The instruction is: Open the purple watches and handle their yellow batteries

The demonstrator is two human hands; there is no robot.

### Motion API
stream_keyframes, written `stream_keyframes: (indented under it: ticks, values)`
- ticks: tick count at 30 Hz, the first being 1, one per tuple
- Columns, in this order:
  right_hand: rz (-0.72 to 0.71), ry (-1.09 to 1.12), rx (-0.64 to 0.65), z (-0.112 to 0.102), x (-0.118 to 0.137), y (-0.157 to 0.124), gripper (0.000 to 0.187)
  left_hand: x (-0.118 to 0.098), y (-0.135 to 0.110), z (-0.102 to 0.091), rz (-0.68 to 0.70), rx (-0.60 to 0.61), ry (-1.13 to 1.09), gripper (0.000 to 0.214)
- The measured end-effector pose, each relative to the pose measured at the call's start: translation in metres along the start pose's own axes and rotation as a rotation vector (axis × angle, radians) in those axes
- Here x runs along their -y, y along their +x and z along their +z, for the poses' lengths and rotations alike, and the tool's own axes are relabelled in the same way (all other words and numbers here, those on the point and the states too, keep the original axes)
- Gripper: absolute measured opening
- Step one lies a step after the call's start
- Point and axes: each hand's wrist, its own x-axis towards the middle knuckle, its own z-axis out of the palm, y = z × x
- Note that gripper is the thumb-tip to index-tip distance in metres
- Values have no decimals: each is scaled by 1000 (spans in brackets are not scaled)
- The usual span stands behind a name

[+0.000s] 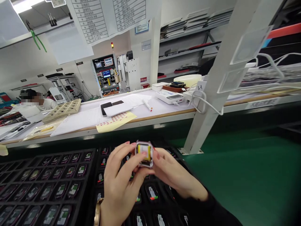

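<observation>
Between both hands I hold up a small smartwatch case (148, 163), its inside facing me and a yellow-edged battery (141, 148) showing in it. My left hand (124, 175) grips the case from the left, with one finger lying across the battery. From the right, the fingers of my right hand (169, 169) close on the case's edge. Below the hands lies a black foam tray (92, 188) with watch units such as this one (151, 192) in its pockets. At the left, a second black tray (81, 188) bears rows of watch units with purplish rims (73, 189).
Behind the trays runs a white bench (164, 117) with papers, a phone (105, 108), a marker (147, 105) and a white device with a cable (169, 97). A white post (204, 125) rises at the right, beside green floor (246, 166). A person (47, 102) sits far left.
</observation>
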Motion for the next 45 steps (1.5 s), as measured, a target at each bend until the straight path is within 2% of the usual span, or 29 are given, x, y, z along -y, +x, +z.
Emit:
stream_keyframes:
  ticks: [5, 8, 10, 12, 15, 18, 29, 32, 36, 45]
  values:
    - [-25, -114, -3, -2, 4, 1, 43, 3, 0, 3, -55, 21, 4, 22]
    - [-20, -275, -123, 1, 11, -2, 45, 4, 1, 0, -55, 53, -13, 17]
    - [14, -386, -166, 3, 17, -5, 48, 4, 2, -3, -74, 63, -5, 19]
    - [63, -433, -138, 2, 22, -7, 53, 5, 2, -5, -82, 97, 17, 23]
    - [88, -408, -39, 2, 23, -7, 53, 7, 3, -8, -83, 178, 29, 26]
    - [79, -323, 14, 3, 19, -5, 49, 9, 5, -9, -115, 187, 27, 23]
    - [76, -191, -26, 2, 2, 1, 56, 9, 5, -8, -110, 84, 40, 16]
    - [67, -160, -37, 1, -1, 1, 55, 10, 5, -8, -122, 123, 40, 19]
    - [69, -157, -47, 3, -4, 3, 55, 11, 3, -8, -227, 187, 45, 22]
    - [52, -240, -78, 4, -11, 6, 55, 15, 2, -10, -296, 194, 53, 27]
